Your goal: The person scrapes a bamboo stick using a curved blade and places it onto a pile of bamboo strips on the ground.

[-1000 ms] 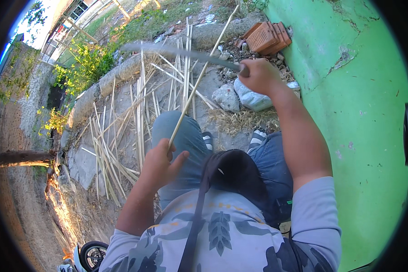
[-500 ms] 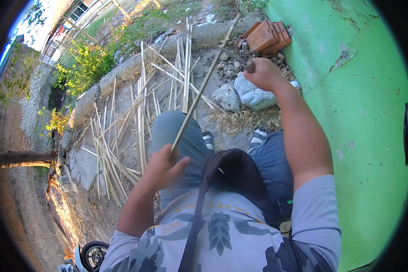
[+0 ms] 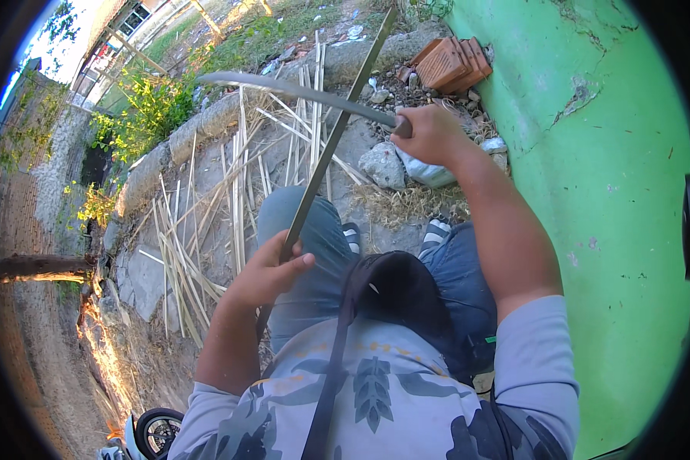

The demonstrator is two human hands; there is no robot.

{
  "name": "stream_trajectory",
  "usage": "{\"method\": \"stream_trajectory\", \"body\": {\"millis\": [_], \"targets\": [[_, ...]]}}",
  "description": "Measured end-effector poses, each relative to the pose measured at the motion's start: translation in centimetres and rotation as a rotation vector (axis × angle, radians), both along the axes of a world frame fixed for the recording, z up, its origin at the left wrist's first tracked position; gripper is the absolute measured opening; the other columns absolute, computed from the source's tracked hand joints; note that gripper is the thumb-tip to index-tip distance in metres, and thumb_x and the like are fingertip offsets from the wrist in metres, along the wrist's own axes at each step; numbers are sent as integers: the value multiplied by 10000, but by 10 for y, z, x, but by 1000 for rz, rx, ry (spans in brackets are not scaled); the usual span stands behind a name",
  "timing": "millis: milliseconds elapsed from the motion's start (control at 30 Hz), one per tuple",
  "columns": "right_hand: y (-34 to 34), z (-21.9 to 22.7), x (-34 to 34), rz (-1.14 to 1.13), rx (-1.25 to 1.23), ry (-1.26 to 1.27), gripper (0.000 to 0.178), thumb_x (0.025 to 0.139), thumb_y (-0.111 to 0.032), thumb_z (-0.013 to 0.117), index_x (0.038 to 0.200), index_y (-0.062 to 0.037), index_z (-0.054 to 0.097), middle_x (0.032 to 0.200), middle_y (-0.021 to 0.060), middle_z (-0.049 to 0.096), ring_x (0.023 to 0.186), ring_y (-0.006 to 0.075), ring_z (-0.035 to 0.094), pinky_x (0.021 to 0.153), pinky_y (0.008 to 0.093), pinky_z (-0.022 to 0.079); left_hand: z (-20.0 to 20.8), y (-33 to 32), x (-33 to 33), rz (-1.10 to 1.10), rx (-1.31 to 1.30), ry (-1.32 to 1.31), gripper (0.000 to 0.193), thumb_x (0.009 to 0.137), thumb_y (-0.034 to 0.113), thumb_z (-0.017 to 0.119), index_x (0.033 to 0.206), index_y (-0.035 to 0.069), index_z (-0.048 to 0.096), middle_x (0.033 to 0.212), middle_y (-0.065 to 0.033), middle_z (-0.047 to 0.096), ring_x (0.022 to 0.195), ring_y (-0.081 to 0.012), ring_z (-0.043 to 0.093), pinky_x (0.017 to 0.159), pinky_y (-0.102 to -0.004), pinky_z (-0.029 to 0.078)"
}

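Note:
My left hand (image 3: pixel 270 274) is closed around the lower part of a long, flat bamboo strip (image 3: pixel 320 170). The strip slants up and away to the right, and its broad greenish-brown face shows. In my right hand (image 3: pixel 435 134) is the dark handle of a machete (image 3: pixel 303 92), gripped in a fist. Its long, slightly curved blade points left and crosses the upper part of the strip. Whether the blade touches the strip I cannot tell. The strip's lower end passes beneath my left wrist, above my left knee.
Many pale split bamboo strips (image 3: pixel 240 184) lie on the ground ahead and to the left. A green wall (image 3: pixel 590 230) rises close on the right. Stones (image 3: pixel 382 165) and stacked orange roof tiles (image 3: pixel 446 65) lie by it. A low concrete curb (image 3: pixel 199 138) runs beyond the strips.
The machete has swung left and now lies across the bamboo strip. The strip has turned from its thin edge to its broad face, with its lower end now showing below my left hand.

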State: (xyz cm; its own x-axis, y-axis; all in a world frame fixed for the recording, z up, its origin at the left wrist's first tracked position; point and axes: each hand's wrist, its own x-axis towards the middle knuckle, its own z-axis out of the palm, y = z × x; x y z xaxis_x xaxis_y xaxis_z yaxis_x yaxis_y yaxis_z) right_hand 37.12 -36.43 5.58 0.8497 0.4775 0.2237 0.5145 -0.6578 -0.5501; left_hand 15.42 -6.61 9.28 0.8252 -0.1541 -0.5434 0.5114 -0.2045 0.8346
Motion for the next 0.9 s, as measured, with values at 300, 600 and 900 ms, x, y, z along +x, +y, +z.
{"method": "stream_trajectory", "body": {"millis": [300,600,900], "targets": [[21,-5,-16,231,-103,-215,127,784,-212,697,866,-121,663,760,139,682,749,374,680,700,486,536,-3,-9,22,-9,108,-55,337,968,388,687,967,120,483,706,60,451,557,-33,398,472,-224,305],[-9,-3,2,-47,59,-142,267,795,-299,792,923,-79,710,774,150,695,746,374,682,672,464,530,-20,11,18,197,-183,48,352,1060,435,480,966,100,530,684,58,391,549,-62,351,492,-234,301],[-10,0,2,-63,291,-25,357,763,-302,819,972,-26,731,807,164,715,758,338,706,704,422,550,-22,1,13,244,-54,-160,238,1083,275,407,969,97,516,725,2,487,531,-95,405,504,-254,344]]}}
